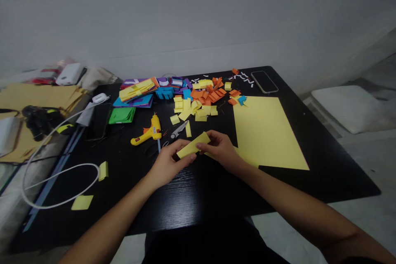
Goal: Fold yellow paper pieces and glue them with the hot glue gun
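A narrow strip of yellow paper (193, 145) is held between my two hands, above the front middle of the black table. My left hand (170, 161) pinches its left end between thumb and fingers. At the other end, my right hand (221, 148) grips the strip with the thumb on top. Just beyond my hands lie scissors (178, 130), their handles partly hidden behind my left hand. A yellow glue gun (149, 133) rests to the left of the scissors. Under and beyond my right forearm is a large yellow sheet (269, 132).
Small folded yellow papers (201, 111) and orange pieces (210, 95) are heaped at the back. Stacked coloured paper (139, 90) and green paper (121, 115) lie back left. A white cable (62, 204) loops over the left side. A phone (264, 81) lies back right.
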Available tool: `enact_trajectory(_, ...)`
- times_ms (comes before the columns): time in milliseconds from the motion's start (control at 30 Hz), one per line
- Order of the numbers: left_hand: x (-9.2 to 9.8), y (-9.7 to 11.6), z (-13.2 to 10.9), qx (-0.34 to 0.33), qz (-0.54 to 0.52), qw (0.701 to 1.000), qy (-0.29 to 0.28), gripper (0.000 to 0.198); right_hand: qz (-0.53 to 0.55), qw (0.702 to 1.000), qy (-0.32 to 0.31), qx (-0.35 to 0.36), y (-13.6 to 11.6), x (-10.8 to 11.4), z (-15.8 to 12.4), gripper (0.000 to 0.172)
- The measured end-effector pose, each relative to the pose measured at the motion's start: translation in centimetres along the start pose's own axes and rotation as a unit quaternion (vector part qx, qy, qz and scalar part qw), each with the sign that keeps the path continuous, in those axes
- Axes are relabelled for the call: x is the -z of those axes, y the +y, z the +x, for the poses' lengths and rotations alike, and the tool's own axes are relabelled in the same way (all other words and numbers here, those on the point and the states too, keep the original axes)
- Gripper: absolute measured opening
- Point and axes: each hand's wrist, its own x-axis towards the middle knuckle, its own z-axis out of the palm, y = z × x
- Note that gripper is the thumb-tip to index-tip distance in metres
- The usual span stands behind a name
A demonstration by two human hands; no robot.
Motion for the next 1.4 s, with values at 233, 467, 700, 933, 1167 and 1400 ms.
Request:
enact_trajectory(233,1.3,0.6,-0.7,-0.110,-0.025,0.987,-0.117,0.061,0.068,0.995,-0.011,-0.069,0.0,0.2,0.1,0.051)
enact_trajectory(467,1.0,0.0,-0.1,-0.135,0.107,0.983,-0.058,0.027,0.070,0.993,-0.033,-0.089,0.1,0.3,0.1,0.051)
enact_trajectory(700,1.1,-0.2,0.3,-0.167,0.114,0.978,-0.056,0.012,-0.006,0.999,-0.023,-0.025,-0.4,-0.2,-0.2,0.035)
enact_trajectory(933,0.7,0.0,0.2,-0.163,0.129,0.978,-0.017,0.017,-0.099,0.994,-0.005,0.040,0.4,-0.3,-0.5,0.029)
enact_trajectory(1167,0.7,0.0,0.1,-0.147,0.122,0.980,-0.049,0.022,-0.079,0.996,-0.016,0.030,0.1,-0.2,-0.6,0.029)
enact_trajectory(1400,0.6,0.0,0.3,-0.137,0.128,0.979,-0.076,0.035,-0.049,0.998,-0.025,0.010,0.1,-0.2,-0.4,0.029)
